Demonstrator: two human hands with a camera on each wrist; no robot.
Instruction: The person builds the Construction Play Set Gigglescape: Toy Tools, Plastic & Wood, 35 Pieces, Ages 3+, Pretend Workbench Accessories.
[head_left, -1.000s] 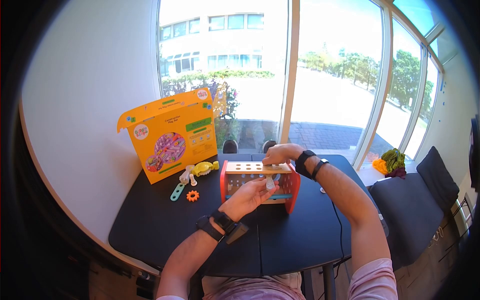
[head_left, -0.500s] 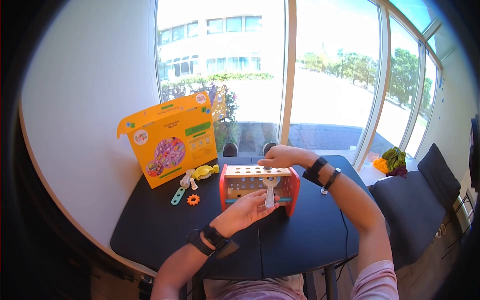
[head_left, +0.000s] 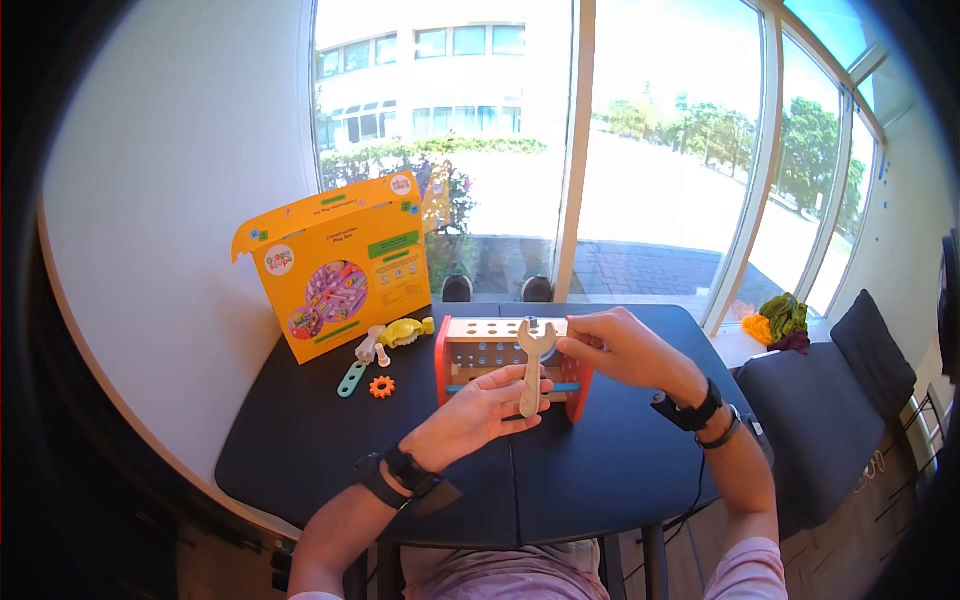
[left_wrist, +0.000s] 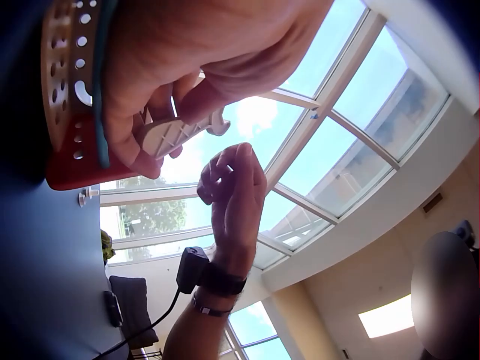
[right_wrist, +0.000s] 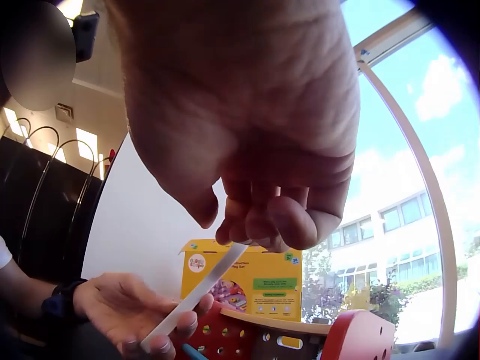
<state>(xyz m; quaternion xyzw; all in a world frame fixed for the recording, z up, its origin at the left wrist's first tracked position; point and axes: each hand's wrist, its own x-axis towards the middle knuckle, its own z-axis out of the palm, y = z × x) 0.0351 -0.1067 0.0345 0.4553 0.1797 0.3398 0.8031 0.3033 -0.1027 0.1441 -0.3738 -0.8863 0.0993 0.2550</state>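
In the head view my left hand (head_left: 478, 412) holds a pale grey toy wrench (head_left: 533, 375) by its handle, with the open-ended head upward. Its ridged handle (left_wrist: 166, 137) lies between thumb and fingers in the left wrist view. My right hand (head_left: 635, 348) is beside the wrench head, with fingers loosely curled and nothing held in them. Behind both hands stands a toy workbench with red sides and a light wooden top board (head_left: 480, 328) pierced by rows of holes. A small grey peg (head_left: 531, 322) shows at the top board, just above the wrench head.
An orange play-set box (head_left: 340, 270) stands at the table's back left. Before it lie a yellow toy piece (head_left: 403, 332), a white bolt (head_left: 382, 355), a teal strip with holes (head_left: 351, 380) and an orange gear (head_left: 382, 387). A dark chair (head_left: 815, 420) is at right.
My right hand has come off the workbench top and moved right and toward me, beside the wrench head. My left hand has raised the wrench, which now shows fully in front of the workbench.
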